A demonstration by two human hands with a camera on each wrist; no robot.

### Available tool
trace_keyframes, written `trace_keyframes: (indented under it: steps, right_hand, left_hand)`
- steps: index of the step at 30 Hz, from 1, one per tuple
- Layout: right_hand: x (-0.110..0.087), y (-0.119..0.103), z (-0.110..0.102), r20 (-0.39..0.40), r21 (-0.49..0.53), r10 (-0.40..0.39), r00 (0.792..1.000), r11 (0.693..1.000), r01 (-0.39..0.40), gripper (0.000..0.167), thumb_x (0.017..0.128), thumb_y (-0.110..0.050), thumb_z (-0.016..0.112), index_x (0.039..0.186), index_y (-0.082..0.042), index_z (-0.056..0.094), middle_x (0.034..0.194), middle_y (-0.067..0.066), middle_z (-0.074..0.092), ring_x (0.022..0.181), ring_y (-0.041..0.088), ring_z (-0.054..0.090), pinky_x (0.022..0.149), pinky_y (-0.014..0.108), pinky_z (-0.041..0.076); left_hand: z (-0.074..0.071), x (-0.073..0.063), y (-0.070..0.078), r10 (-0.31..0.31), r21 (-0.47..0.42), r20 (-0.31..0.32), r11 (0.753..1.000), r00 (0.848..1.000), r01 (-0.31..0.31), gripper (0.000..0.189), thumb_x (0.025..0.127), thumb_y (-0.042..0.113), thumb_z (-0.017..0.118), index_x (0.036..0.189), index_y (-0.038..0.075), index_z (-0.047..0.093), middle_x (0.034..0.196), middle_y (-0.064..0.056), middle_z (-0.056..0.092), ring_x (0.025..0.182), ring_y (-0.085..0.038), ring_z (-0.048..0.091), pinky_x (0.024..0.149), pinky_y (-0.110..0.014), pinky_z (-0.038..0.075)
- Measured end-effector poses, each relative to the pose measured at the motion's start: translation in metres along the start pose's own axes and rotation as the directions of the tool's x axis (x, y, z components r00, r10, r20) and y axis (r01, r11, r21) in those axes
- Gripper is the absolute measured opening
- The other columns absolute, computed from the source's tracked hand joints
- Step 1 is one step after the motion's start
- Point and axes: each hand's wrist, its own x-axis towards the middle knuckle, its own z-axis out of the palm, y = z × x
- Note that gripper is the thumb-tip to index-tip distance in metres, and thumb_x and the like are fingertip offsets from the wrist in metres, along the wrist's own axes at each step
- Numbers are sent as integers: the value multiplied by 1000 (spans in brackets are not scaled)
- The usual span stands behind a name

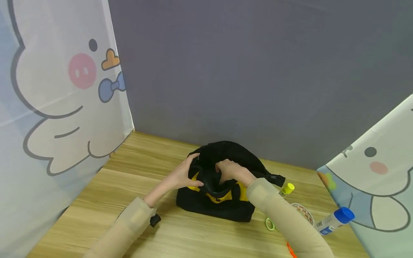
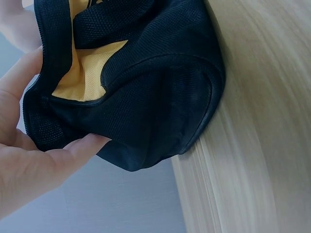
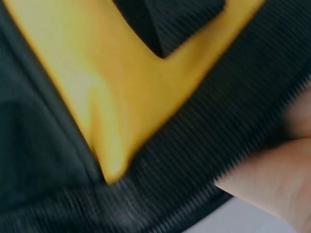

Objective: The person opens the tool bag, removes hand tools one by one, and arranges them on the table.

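Observation:
A black and yellow zippered fabric bag [image 1: 216,211] lies on the wooden table with its top spread apart. My left hand [image 1: 179,177] grips the left end of the opening. In the left wrist view, the left thumb [image 2: 87,148] presses the outside of the black cloth, while the other fingers go behind the zipper edge. My right hand [image 1: 230,170] reaches down into the opening, its fingertips hidden inside. Close up in the right wrist view, part of the right hand [image 3: 272,179] shows past the zipper edge; I cannot tell whether it holds anything.
Right of the bag stands a yellow-capped glue stick [image 1: 288,189]. A patterned tape roll [image 1: 304,211], a white tube with a blue cap [image 1: 333,220], a light green loop handle [image 1: 270,224] and an orange object [image 1: 291,250] lie around the right forearm. A grey wall [image 1: 226,71] rises behind.

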Motion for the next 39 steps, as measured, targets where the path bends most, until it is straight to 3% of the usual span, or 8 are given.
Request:
trace_keyframes:
  steps: [9, 19, 24, 30, 39]
  right_hand:
    - [15, -6, 22, 118, -110, 59, 991, 993, -46, 20, 79, -16, 84, 87, -15, 65, 86, 2, 61, 73, 19, 55, 69, 34, 49]
    - [22, -16, 39, 167, -166, 149, 975, 979, -122, 8, 93, -19, 68, 93, -12, 65, 93, 5, 62, 78, 21, 54, 73, 35, 46]
    - [25, -16, 42, 187, -169, 146, 971, 979, -115, 16, 97, -23, 63, 86, -11, 64, 86, 5, 59, 73, 20, 53, 70, 34, 44]
    - [25, -18, 38, 210, -176, 132, 969, 980, -95, 24, 98, -33, 62, 88, -11, 66, 89, 5, 62, 75, 20, 54, 72, 35, 46]
    - [25, -18, 38, 203, -184, 118, 972, 980, -81, 11, 96, -19, 64, 89, -10, 65, 84, 5, 58, 72, 19, 52, 69, 33, 45]
  left_hand:
    - [0, 0, -1, -2, -10, 3, 1000, 1000, 2, 104, 80, 31, 84, 158, 14, 17, 164, -19, 22, 148, -42, 29, 113, -62, 33]
    - [1, 2, 1, 0, 0, -2, 1000, 1000, 0, 106, 79, 32, 84, 158, 13, 17, 163, -19, 24, 147, -43, 30, 112, -63, 34]
    - [0, 3, 4, 3, 6, 7, 1000, 1000, -3, 106, 79, 33, 84, 158, 12, 16, 163, -20, 22, 146, -44, 31, 112, -63, 35]
    - [-2, 3, 5, 1, 7, 10, 1000, 1000, -2, 106, 79, 34, 84, 158, 13, 16, 163, -20, 21, 147, -43, 30, 112, -63, 34]
    - [-2, 2, 4, 8, -4, 9, 1000, 1000, -8, 106, 79, 33, 84, 158, 12, 17, 163, -21, 21, 146, -44, 30, 112, -63, 34]
